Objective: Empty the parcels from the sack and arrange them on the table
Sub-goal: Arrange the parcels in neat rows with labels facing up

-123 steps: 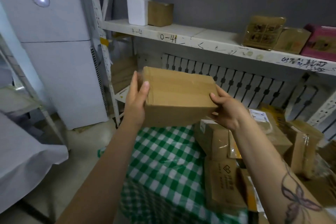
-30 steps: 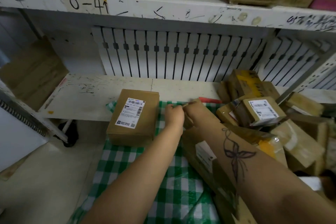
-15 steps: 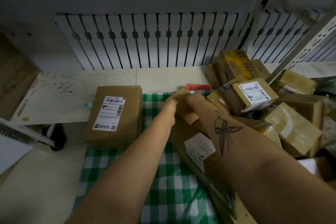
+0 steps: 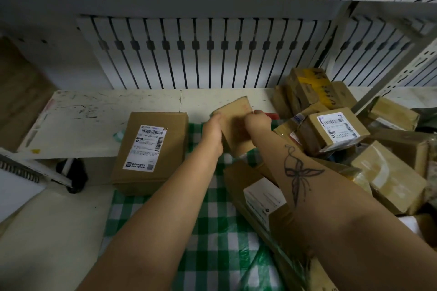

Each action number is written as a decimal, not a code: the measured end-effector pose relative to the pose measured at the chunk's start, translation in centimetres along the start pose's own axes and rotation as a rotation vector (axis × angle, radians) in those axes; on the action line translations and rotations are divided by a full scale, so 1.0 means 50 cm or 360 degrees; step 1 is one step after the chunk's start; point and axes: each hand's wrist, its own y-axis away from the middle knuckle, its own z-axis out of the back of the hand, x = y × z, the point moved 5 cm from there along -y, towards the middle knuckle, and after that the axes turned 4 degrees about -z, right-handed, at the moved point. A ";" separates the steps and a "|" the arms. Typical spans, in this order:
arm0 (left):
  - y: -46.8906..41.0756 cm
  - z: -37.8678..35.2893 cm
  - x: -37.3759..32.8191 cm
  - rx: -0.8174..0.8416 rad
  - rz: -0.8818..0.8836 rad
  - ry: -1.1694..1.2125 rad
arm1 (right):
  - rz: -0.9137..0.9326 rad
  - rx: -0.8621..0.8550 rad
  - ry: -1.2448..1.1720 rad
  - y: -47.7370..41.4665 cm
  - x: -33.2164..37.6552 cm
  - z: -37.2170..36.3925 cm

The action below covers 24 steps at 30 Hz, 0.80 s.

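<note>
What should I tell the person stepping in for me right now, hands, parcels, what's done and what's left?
Left hand and right hand: both grip a small brown parcel, tilted, above the green checked sack.
Placed: one labelled box, label up, at the table edge, partly on the sack.
Left: set down the held parcel, then clear the heap of parcels on the right and the long box under the right forearm.
</note>
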 end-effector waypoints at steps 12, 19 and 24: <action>0.041 0.053 -0.051 0.0104 -0.0227 0.0290 | -0.0076 0.0209 -0.0879 0.059 -0.026 0.000; 0.107 0.089 -0.078 0.0131 -0.0171 0.0239 | 0.0042 0.0622 -0.1015 0.130 -0.037 0.003; 0.143 0.121 -0.076 0.0185 -0.0333 0.0196 | 0.0002 0.0576 -0.0781 0.168 -0.049 0.019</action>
